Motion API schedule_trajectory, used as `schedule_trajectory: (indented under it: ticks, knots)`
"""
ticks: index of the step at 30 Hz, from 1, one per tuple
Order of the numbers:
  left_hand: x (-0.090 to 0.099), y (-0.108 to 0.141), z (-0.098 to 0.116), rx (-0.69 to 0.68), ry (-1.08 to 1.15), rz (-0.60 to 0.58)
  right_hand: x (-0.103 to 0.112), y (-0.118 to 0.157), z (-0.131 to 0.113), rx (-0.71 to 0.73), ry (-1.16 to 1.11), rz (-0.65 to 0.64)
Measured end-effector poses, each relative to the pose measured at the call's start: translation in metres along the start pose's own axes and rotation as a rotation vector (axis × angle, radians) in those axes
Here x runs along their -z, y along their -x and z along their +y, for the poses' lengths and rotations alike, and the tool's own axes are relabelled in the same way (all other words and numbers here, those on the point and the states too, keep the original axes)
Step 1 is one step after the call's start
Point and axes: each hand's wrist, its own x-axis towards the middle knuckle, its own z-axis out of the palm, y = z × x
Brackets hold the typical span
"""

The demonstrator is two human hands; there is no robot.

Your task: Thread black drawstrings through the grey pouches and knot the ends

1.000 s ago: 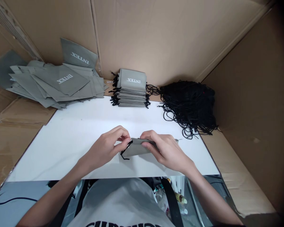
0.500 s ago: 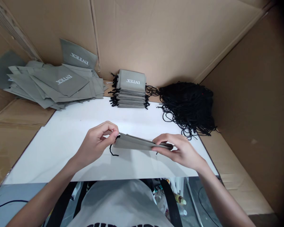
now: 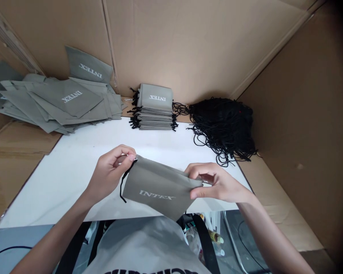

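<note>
Between my hands, above the front of the white table, is a grey drawstring pouch (image 3: 157, 182) with white INTEX lettering facing up. My left hand (image 3: 112, 169) pinches its upper left corner; a metallic glint shows at the fingertips, too small to name. From that corner a black cord (image 3: 123, 186) hangs down the pouch's left edge. My right hand (image 3: 214, 182) grips the right end, thumb on the printed face and fingers behind. Most of the right edge is hidden by that hand, though a little black shows at the lower right corner.
Loose grey pouches (image 3: 74, 101) lie heaped at the back left. A neat stack of corded pouches (image 3: 156, 108) stands at the back centre. To its right is a tangled pile of black cords (image 3: 223, 125). Cardboard walls (image 3: 174, 45) enclose the white table (image 3: 60, 182).
The pouch has turned from nearly edge-on to showing its printed face, its lower edge now nearer me. My left hand has shifted slightly left. Both hands keep their hold.
</note>
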Motion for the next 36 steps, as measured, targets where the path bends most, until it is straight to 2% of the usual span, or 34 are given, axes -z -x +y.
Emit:
schedule_trajectory:
  ticks: [4, 10, 14, 16, 18, 24, 31, 36]
  knots:
    - [0.006, -0.001, -0.002, 0.079, -0.001, -0.025, 0.009, 0.005, 0.003, 0.047, 0.019, -0.171]
    - [0.011, -0.004, -0.002, 0.227, 0.058, -0.065, 0.027, 0.002, 0.022, 0.156, -0.243, -0.487]
    - [0.010, -0.007, -0.003, 0.284, 0.071, -0.111, 0.028, -0.011, 0.033, 0.265, -0.405, -0.703]
    - [0.011, -0.008, -0.005, 0.307, 0.084, -0.117, 0.024, -0.015, 0.035, 0.288, -0.428, -0.693]
    - [0.012, -0.009, -0.008, 0.324, 0.103, -0.122, 0.019, -0.018, 0.034, 0.299, -0.442, -0.627]
    - [0.016, -0.011, -0.017, 0.377, 0.178, -0.129, 0.010, -0.021, 0.023, 0.307, -0.495, -0.520]
    - [0.016, -0.010, -0.014, 0.440, 0.249, -0.113, 0.013, -0.020, 0.015, 0.291, -0.396, -0.446]
    - [0.013, -0.008, -0.014, 0.447, 0.276, -0.130, 0.018, -0.015, 0.021, 0.272, -0.324, -0.426]
